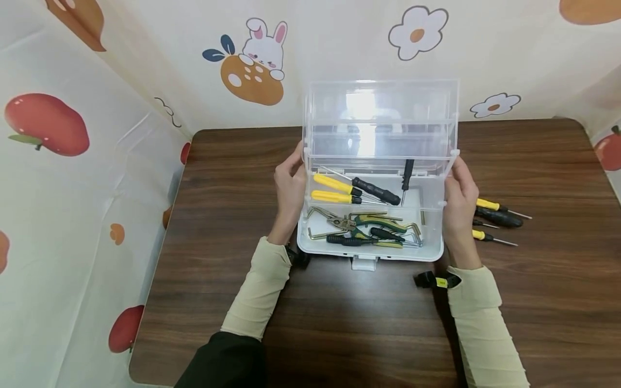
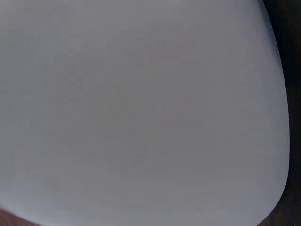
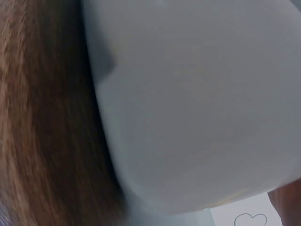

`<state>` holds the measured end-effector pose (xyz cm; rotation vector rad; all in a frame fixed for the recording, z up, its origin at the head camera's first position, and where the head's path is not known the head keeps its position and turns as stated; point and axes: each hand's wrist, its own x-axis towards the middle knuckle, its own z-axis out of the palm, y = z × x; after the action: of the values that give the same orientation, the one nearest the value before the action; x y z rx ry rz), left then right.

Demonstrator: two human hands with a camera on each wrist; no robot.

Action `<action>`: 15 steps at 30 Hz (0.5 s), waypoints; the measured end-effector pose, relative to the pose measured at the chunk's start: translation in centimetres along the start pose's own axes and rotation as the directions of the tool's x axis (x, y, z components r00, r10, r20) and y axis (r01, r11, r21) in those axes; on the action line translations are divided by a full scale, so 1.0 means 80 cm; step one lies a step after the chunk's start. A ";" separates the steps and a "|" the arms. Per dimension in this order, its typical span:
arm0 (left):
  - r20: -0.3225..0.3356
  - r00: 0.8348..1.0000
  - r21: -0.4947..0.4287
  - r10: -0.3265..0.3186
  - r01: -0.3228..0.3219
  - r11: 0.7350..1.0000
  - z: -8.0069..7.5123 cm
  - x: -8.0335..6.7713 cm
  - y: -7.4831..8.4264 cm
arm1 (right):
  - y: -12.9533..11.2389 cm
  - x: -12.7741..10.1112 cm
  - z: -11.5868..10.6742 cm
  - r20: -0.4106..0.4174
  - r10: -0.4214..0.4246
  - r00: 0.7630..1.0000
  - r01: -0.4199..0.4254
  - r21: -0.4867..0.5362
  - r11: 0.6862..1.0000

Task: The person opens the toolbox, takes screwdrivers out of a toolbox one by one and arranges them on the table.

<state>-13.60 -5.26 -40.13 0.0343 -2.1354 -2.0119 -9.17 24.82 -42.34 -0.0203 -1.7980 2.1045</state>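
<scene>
The open tool box (image 1: pixel 371 215) sits between both hands; the left hand (image 1: pixel 289 186) grips its left wall, the right hand (image 1: pixel 460 196) its right wall; its long axis runs hand to hand.

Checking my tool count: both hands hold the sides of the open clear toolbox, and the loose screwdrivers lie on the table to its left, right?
Not quite. In the head view the loose screwdrivers lie right of the toolbox, beside the right hand. The left hand holds the other side.
</scene>
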 end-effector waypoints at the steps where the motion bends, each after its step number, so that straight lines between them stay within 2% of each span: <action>1: 0.000 1.000 0.003 -0.001 0.001 1.000 0.000 0.000 0.000 | 0.000 0.000 0.000 0.001 0.006 1.000 -0.006 -0.004 1.000; 7: -0.011 0.999 0.003 -0.049 0.049 0.999 0.001 0.001 -0.003 | 0.001 0.000 0.001 -0.002 0.049 0.999 -0.049 -0.026 0.998; 15: -0.028 0.987 0.043 -0.156 0.157 0.987 0.000 0.003 -0.008 | 0.004 0.000 0.002 -0.014 0.156 0.988 -0.157 -0.129 0.979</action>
<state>-13.95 -5.38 -40.76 0.2390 -2.2261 -2.0343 -9.32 24.67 -42.62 -0.2056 -1.9871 2.0851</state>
